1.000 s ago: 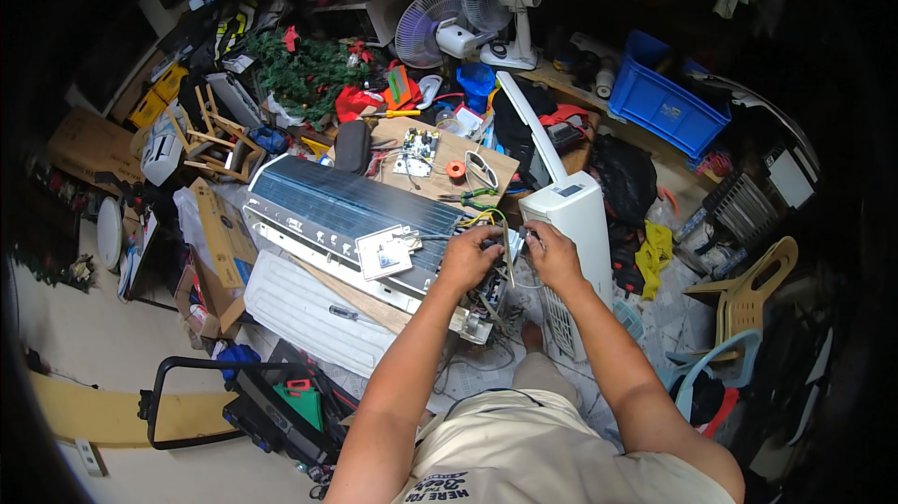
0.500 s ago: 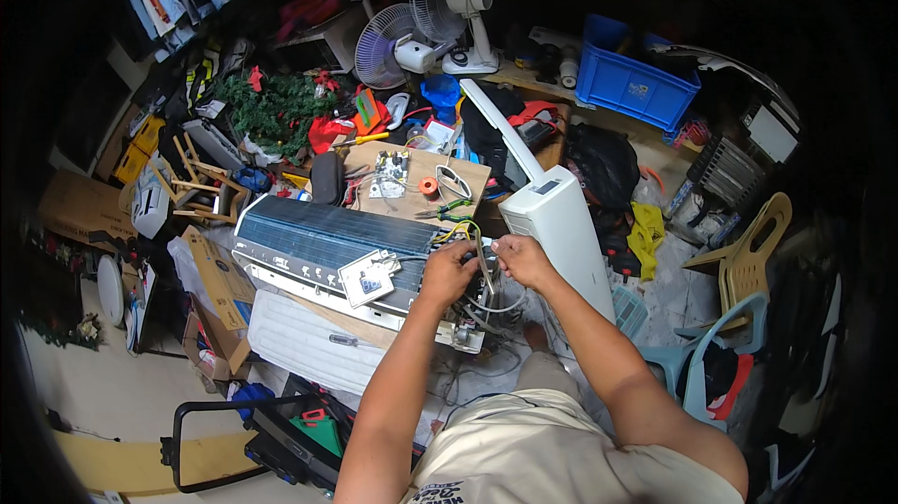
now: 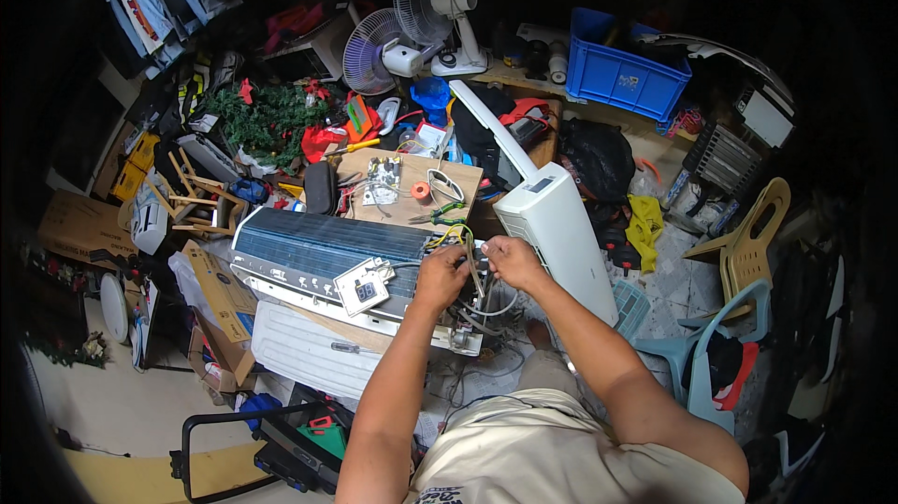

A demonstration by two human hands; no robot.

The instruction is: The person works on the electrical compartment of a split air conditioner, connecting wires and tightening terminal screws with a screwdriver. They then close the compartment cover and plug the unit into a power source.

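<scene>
An opened air conditioner indoor unit (image 3: pixel 327 237), its dark finned coil exposed, lies in front of me. At its right end my left hand (image 3: pixel 441 277) has its fingers closed around thin wires (image 3: pixel 475 270). Just to the right, my right hand (image 3: pixel 514 263) pinches at the same bundle; a small pale piece shows by its fingertips, too small to name. Yellow wires (image 3: pixel 453 235) rise beyond the hands. A white display board (image 3: pixel 362 287) rests on the unit's front, joined by a grey cable. The unit's wired end is partly hidden behind my hands.
A wooden board (image 3: pixel 402 209) beyond the unit holds a circuit board (image 3: pixel 383 180), a solder spool (image 3: pixel 421 192) and green-handled pliers (image 3: pixel 447 214). The white cover (image 3: pixel 557 233) stands at right. A screwdriver (image 3: pixel 351 348) lies on a white panel (image 3: pixel 299 345). Plastic chairs (image 3: pixel 744 261) stand farther right.
The view has shifted slightly. Both hands stay at the wires by the unit's right end, with only small finger movements. The display board looks turned a little.
</scene>
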